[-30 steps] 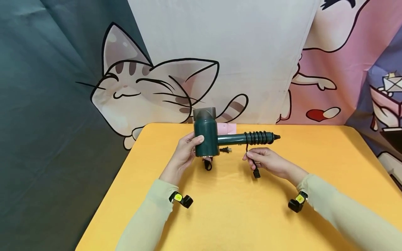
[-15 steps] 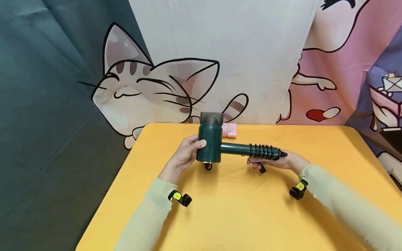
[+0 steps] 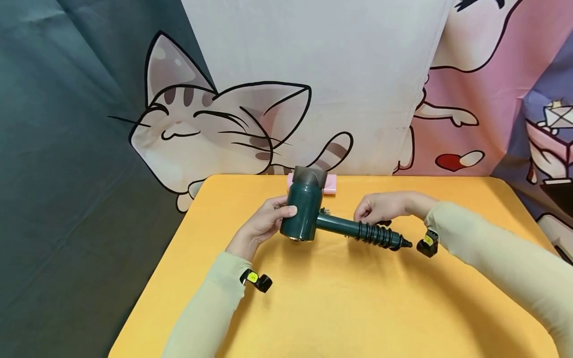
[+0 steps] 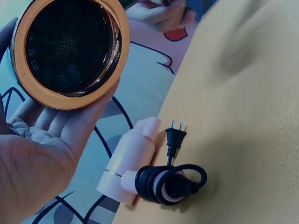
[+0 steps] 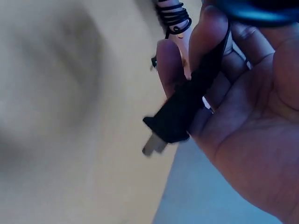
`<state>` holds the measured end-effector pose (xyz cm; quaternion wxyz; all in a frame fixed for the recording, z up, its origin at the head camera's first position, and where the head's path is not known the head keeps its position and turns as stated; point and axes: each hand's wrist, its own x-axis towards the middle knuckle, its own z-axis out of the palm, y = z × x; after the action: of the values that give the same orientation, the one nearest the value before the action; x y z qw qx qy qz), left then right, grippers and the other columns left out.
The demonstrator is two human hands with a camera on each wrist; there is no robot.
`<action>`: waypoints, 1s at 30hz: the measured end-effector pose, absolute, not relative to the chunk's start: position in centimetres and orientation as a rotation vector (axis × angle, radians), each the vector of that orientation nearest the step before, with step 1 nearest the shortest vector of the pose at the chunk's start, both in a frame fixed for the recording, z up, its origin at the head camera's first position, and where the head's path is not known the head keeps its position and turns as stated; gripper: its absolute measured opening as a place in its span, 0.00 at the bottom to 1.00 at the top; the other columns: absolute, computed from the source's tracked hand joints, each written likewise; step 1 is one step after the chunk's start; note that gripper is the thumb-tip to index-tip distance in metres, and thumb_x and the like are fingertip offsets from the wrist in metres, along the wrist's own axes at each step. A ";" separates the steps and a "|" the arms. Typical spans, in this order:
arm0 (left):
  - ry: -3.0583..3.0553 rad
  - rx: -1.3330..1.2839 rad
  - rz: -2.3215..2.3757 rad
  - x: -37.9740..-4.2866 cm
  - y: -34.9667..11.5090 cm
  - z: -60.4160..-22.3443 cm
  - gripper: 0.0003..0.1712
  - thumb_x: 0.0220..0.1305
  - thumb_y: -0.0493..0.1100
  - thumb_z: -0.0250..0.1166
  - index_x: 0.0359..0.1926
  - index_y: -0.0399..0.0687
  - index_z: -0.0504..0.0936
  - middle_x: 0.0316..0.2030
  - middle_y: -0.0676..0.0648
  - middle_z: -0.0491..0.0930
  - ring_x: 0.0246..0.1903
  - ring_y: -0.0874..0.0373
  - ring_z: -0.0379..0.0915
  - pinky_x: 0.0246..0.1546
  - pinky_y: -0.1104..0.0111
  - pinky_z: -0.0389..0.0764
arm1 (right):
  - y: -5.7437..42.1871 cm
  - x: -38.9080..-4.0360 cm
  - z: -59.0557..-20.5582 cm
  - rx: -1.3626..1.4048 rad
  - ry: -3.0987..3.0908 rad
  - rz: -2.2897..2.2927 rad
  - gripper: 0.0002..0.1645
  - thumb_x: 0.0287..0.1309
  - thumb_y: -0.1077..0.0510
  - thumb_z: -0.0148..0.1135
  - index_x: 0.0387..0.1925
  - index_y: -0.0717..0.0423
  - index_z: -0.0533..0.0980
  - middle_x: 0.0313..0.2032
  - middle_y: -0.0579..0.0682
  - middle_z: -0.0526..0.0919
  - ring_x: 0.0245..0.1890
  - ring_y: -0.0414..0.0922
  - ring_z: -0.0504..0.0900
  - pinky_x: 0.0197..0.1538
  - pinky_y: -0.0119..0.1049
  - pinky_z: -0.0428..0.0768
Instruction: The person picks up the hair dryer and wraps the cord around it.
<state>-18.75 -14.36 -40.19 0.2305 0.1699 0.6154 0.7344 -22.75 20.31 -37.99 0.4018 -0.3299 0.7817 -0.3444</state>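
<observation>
A dark green hair dryer [image 3: 302, 213] is held above the yellow table, its smoky nozzle [image 3: 310, 177] pointing away and its handle slanting down to the right. My left hand [image 3: 264, 221] grips the barrel, thumb on the near side. Black cord [image 3: 378, 235] is wound in several turns round the handle. Behind the handle, my right hand [image 3: 380, 206] pinches the cord's end. In the right wrist view the black two-pin plug [image 5: 175, 119] hangs from those fingers. The left wrist view shows the dryer's copper-rimmed rear grille [image 4: 67, 51].
A pink hair dryer [image 4: 133, 154] lies at the table's back edge, partly hidden in the head view by the green one. Black cord wraps its handle, and its plug [image 4: 175, 140] points away. A printed cat curtain [image 3: 358, 89] hangs behind the yellow table [image 3: 335, 308].
My right hand has carried the cord end from below the handle, under it and up behind it. The green hair dryer has shifted right and slightly down, its handle tipping lower.
</observation>
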 end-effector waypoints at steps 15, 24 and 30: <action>1.733 0.465 1.925 -19.1 -14.7 -41.1 0.45 0.62 0.50 0.73 0.71 0.24 0.72 0.50 0.43 0.87 0.42 0.54 0.88 0.45 0.60 0.91 | 17.8 -22.9 -35.4 -0.813 1.976 -0.682 0.21 0.80 0.52 0.56 0.30 0.55 0.84 0.26 0.47 0.83 0.22 0.37 0.68 0.26 0.28 0.62; 1.761 0.442 1.871 -19.4 -15.1 -41.5 0.46 0.64 0.51 0.74 0.72 0.26 0.71 0.51 0.42 0.86 0.42 0.54 0.88 0.46 0.60 0.91 | 16.8 -21.4 -33.7 -0.896 2.036 -0.548 0.17 0.79 0.48 0.59 0.37 0.50 0.86 0.30 0.41 0.79 0.26 0.39 0.72 0.40 0.36 0.74; 1.766 0.413 1.853 -19.5 -15.2 -41.9 0.43 0.65 0.49 0.72 0.73 0.26 0.71 0.51 0.41 0.87 0.42 0.54 0.88 0.46 0.60 0.91 | 16.2 -20.5 -33.8 -0.959 2.028 -0.572 0.11 0.71 0.48 0.69 0.41 0.50 0.87 0.33 0.40 0.80 0.31 0.38 0.74 0.37 0.33 0.75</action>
<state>-19.48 -15.16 -41.90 0.2708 0.1533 0.6557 0.6879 -20.52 16.16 -33.84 0.4015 -0.3795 0.8023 -0.2262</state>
